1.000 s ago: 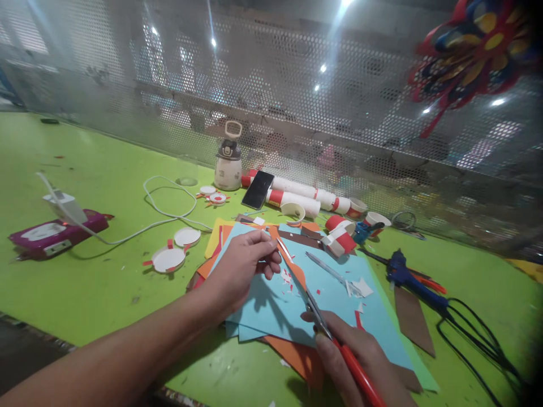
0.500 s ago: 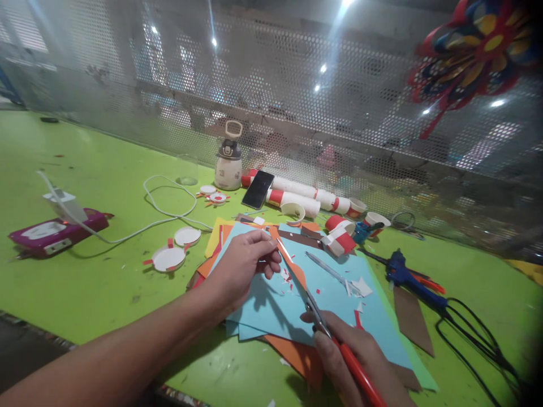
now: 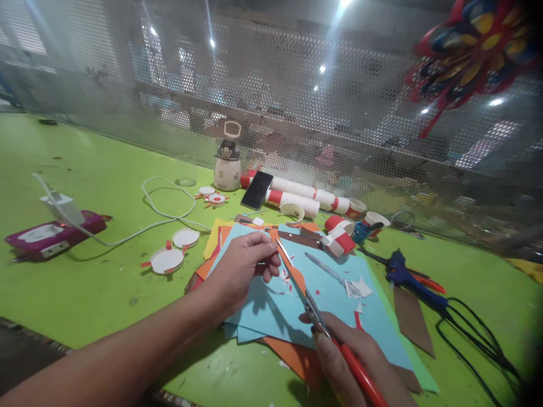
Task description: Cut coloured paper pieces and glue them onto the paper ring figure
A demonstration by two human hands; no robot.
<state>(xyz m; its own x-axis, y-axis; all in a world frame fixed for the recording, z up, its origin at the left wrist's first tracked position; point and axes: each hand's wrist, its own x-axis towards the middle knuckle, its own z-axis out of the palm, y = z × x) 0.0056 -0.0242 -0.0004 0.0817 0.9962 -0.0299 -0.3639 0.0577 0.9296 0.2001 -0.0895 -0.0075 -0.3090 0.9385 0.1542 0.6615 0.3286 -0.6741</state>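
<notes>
Hands, two, both mine, over a stack of coloured paper on the green bench (image 3: 106, 282). Left hand (image 3: 241, 268): closed in a pinch, thumb and fingertips holding the upper end of a narrow orange paper strip (image 3: 292, 270). Right hand (image 3: 352, 362): closed around the red handles of the scissors (image 3: 322, 322), low at the frame's edge; blades point up and left along the strip, meeting its lower part. I cannot tell how far the blades are parted.

Beneath: light blue sheet (image 3: 297, 305) on top of the stack, orange, yellow and brown sheets showing at its edges; small white and red scraps (image 3: 358, 287) scattered on it, plus a thin grey tool.

Right: blue glue gun (image 3: 403, 274) with black cord, brown paper piece beside it.

Behind: red-and-white paper cups (image 3: 339, 237), a row of stacked cups lying on its side, black phone (image 3: 257, 190) leaning on them, white bottle (image 3: 227, 161) near the perforated metal screen.

Left: white paper discs (image 3: 169, 257) with red tabs, white cable, magenta device (image 3: 51, 234).
</notes>
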